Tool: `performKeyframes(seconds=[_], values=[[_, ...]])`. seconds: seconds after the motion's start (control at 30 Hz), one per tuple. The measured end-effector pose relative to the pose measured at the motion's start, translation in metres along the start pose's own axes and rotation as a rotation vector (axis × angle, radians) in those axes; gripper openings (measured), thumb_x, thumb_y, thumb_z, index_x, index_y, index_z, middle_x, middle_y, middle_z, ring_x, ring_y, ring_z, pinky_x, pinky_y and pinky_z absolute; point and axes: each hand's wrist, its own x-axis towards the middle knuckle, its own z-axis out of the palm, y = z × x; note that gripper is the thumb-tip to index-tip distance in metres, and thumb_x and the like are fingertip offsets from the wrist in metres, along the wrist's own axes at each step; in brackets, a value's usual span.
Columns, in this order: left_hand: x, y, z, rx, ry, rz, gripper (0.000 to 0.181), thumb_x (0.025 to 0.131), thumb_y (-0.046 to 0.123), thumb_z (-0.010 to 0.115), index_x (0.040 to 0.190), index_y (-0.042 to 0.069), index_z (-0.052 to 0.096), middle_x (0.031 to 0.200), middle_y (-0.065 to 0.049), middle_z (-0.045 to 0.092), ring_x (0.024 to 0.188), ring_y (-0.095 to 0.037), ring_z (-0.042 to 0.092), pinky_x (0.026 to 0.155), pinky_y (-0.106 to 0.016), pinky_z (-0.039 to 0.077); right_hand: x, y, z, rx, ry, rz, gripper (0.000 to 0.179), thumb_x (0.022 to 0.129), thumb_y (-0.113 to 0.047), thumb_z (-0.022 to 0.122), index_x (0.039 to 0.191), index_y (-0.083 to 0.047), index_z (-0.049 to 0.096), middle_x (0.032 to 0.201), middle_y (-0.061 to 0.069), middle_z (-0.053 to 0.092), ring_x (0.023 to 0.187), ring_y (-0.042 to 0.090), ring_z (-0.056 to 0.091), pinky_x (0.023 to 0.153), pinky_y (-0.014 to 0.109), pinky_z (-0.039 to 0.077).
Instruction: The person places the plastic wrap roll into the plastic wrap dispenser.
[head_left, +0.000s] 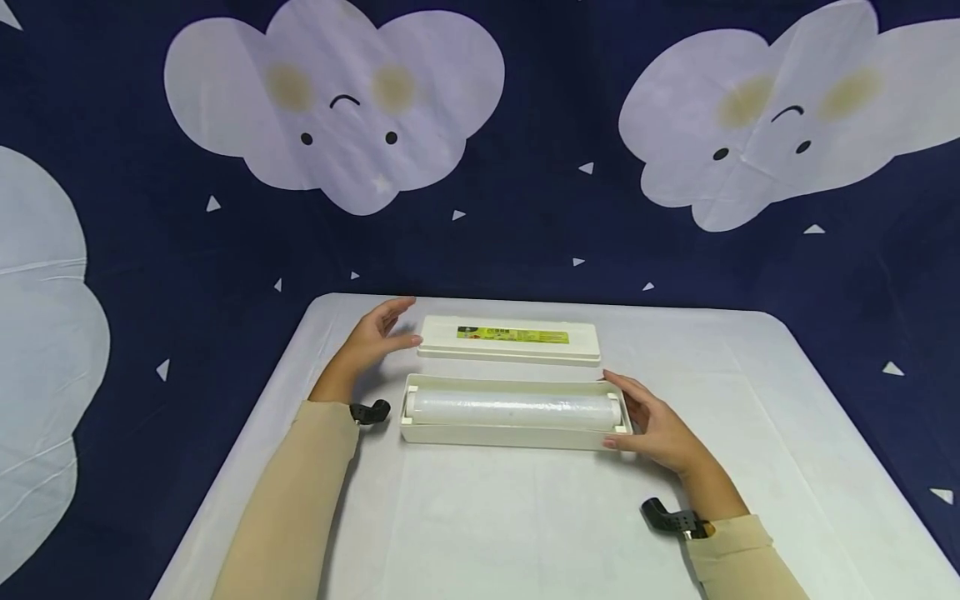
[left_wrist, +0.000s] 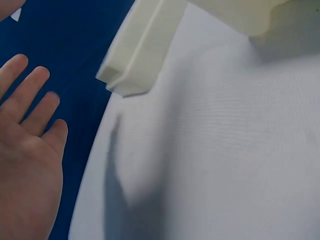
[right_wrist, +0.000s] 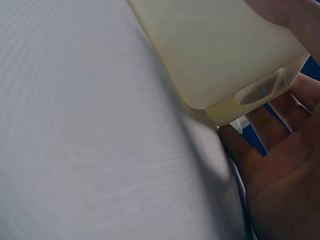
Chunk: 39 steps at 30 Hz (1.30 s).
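A long cream plastic box (head_left: pixel 510 435) lies lidless on the table, with a roll of clear cling film (head_left: pixel 517 408) inside it. My right hand (head_left: pixel 663 429) grips the box's right end, thumb on the front wall and fingers at the back. In the right wrist view that end of the box (right_wrist: pixel 210 55) sits between thumb and fingers. Behind the box lies its cream lid (head_left: pixel 510 350), bearing a yellow-green label (head_left: pixel 513 335). My left hand (head_left: pixel 367 340) is at the lid's left end, fingers spread and thumb close to the edge; whether it touches is unclear.
A white cloth covers the table (head_left: pixel 517 517). Beyond its far edge hangs a dark blue curtain (head_left: pixel 540 233) printed with clouds and small triangles. Each wrist wears a small black camera, one on the left (head_left: pixel 371 412) and one on the right (head_left: pixel 671 518).
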Motion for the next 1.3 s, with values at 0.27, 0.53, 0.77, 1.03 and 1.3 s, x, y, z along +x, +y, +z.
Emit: performKeyframes(seconds=[0.27,0.53,0.77,1.03,1.3], values=[[0.008,-0.022,0.006,-0.033,-0.041,-0.124,0.104,0.08,0.005,0.093,0.165,0.01,0.034,0.171,-0.006,0.028,0.157,-0.029,0.017,0.124,-0.041,0.014,0.0,-0.002,0.002,0.013,-0.005,0.01,0.105,0.075,0.007,0.092,0.163,-0.006,0.036,0.164,0.018,0.032,0.15,0.035,0.032,0.112,0.022,0.036],[0.012,-0.033,0.013,-0.068,-0.035,-0.126,0.112,0.075,0.0,0.095,0.165,0.006,0.03,0.171,-0.006,0.027,0.157,-0.024,0.016,0.124,-0.036,0.015,-0.002,-0.001,0.004,0.015,-0.009,-0.011,0.105,0.075,0.007,0.092,0.163,-0.003,0.036,0.163,0.022,0.033,0.151,0.041,0.028,0.112,0.021,0.034],[0.021,-0.03,0.023,0.069,-0.039,-0.143,0.127,0.067,0.012,0.102,0.168,0.012,0.025,0.172,-0.006,0.025,0.158,-0.024,0.016,0.124,-0.04,0.015,-0.002,-0.001,0.003,0.017,-0.001,-0.008,0.105,0.074,0.009,0.091,0.163,-0.004,0.036,0.164,0.021,0.032,0.151,0.041,0.027,0.113,0.021,0.034],[0.033,-0.03,0.032,0.153,-0.125,-0.177,0.145,0.056,0.021,0.108,0.17,0.019,0.018,0.172,-0.012,0.022,0.155,-0.029,0.023,0.124,-0.047,0.018,-0.002,-0.001,0.003,0.01,0.009,0.003,0.106,0.074,0.008,0.092,0.163,-0.002,0.035,0.161,0.022,0.034,0.151,0.041,0.028,0.113,0.021,0.033],[0.035,-0.026,0.033,0.23,-0.156,-0.206,0.142,0.057,0.016,0.106,0.17,0.022,0.02,0.171,-0.008,0.027,0.153,-0.032,0.028,0.122,-0.052,0.021,-0.002,0.0,0.003,0.02,0.002,-0.005,0.105,0.075,0.009,0.091,0.163,-0.002,0.034,0.164,0.021,0.031,0.151,0.037,0.029,0.112,0.022,0.036]])
